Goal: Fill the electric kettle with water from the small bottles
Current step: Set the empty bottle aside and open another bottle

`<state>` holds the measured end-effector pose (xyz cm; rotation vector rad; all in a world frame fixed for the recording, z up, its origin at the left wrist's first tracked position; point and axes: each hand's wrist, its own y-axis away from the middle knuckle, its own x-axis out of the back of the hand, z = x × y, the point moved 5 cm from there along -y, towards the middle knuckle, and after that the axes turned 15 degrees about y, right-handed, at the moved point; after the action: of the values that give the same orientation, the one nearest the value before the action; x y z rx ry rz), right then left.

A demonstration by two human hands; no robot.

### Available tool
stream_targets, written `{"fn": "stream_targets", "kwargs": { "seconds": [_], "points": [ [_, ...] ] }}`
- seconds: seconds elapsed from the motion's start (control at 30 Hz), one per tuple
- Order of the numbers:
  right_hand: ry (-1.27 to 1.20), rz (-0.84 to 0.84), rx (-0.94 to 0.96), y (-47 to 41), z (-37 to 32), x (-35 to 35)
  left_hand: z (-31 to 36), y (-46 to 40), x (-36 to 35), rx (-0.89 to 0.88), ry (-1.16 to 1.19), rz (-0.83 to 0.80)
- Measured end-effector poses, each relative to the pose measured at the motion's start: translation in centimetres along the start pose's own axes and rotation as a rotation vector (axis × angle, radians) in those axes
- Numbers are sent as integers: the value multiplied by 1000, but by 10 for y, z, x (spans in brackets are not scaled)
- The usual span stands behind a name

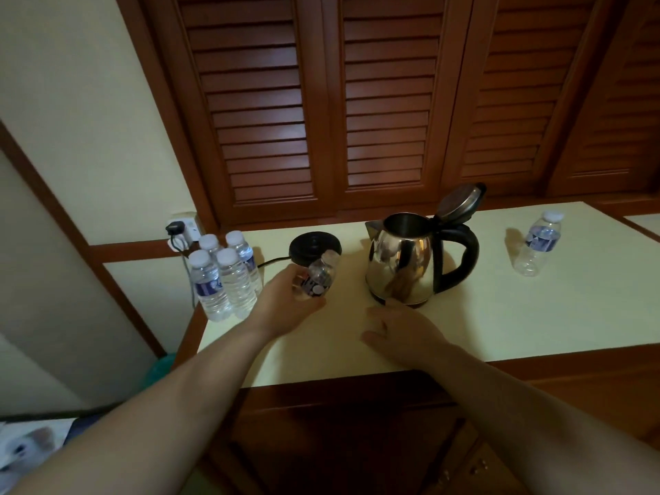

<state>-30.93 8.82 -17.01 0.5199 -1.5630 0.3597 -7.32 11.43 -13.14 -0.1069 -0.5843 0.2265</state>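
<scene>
The kettle (410, 260) is a shiny steel jug with a black handle on its right side and a pointed spout at the left; its lid (462, 201) is tipped up and back on its hinge, leaving the dark mouth open. It stands upright toward the middle of the pale table (535, 316), off its round black base (314, 246), which lies just to the left with a black cord running away to a wall plug (176, 228). How much water is inside the kettle cannot be told from the dark opening. Six small clear bottles with white caps and blue labels are in sight. The left hand (285, 301) has its grip closed around one small bottle (319, 278), held tilted above the table between the base and the kettle; its cap end points up and to the right, and its contents are too blurred to judge. Four full bottles (223, 276) stand clustered at the table's left edge, touching one another. One more bottle (539, 244) stands alone well to the right of the kettle and looks empty. The right hand (403, 330) lies flat near the kettle's foot, its grip loose and fingers spread, holding nothing.
</scene>
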Motion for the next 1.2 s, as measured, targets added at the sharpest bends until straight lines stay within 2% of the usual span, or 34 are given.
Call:
{"fn": "stream_targets", "kwargs": {
  "seconds": [0.07,0.13,0.23,0.3,0.53,0.83,0.93,1.1,1.2],
  "points": [
    [20,-7,7,-6,-4,-1,-8,8,2,6,8,-4],
    [-69,46,-14,-11,-5,2,-12,14,6,-13,-8,-21],
    [-427,303,-60,-14,-7,24,-12,20,11,-70,-56,-51],
    [-561,415,-73,-15,-9,42,-12,22,13,-102,-77,-59],
    [-503,329,83,-19,-22,59,-11,30,8,-206,-50,-81],
    [-495,274,187,-10,-15,57,-14,36,4,-230,-38,-145],
    [-490,269,173,-7,-11,59,-11,36,-1,-239,-35,-149],
    [-409,249,35,-5,-9,53,-2,34,-7,-283,-81,-126],
    [-419,271,42,0,-5,62,1,31,-9,-266,-106,-146]
  ]
}}
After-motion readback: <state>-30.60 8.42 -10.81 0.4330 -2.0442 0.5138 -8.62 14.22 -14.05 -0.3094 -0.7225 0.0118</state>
